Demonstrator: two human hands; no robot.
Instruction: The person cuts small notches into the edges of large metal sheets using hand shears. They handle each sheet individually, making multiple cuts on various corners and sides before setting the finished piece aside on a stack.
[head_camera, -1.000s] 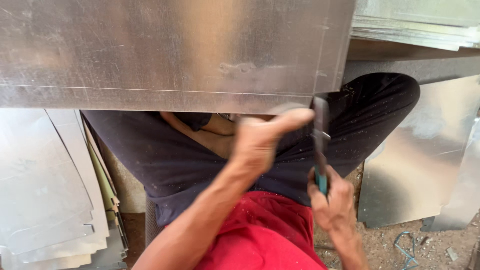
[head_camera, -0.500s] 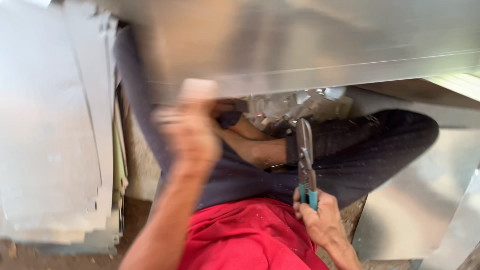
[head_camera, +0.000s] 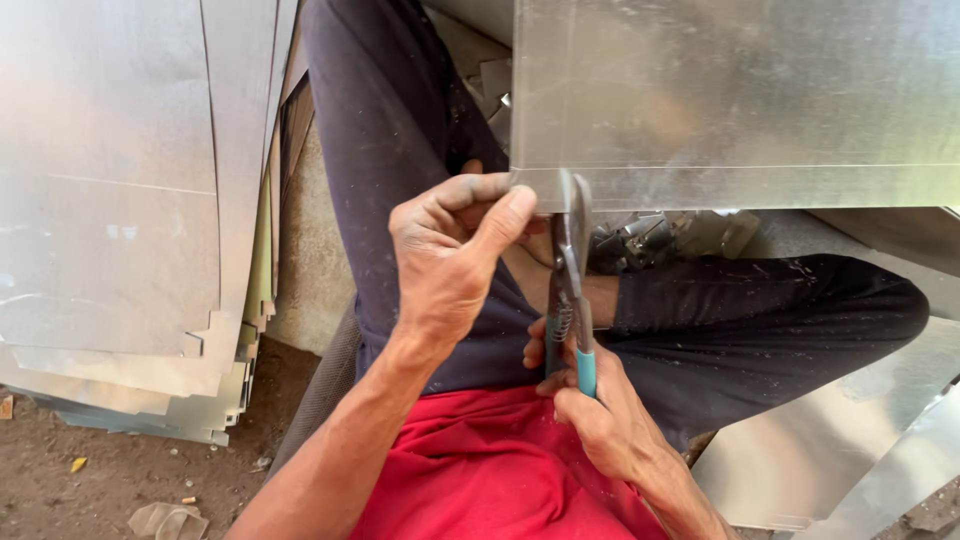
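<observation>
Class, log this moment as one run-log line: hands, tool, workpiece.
left hand: pinches sheet corner | right hand: grips tin snips | snips: blades at edge of metal sheet | sheet: above lap

Left hand (head_camera: 455, 255) curled in a pinch, thumb pressed forward, right hand (head_camera: 590, 405) fisted, squeezing, both forearms raised
</observation>
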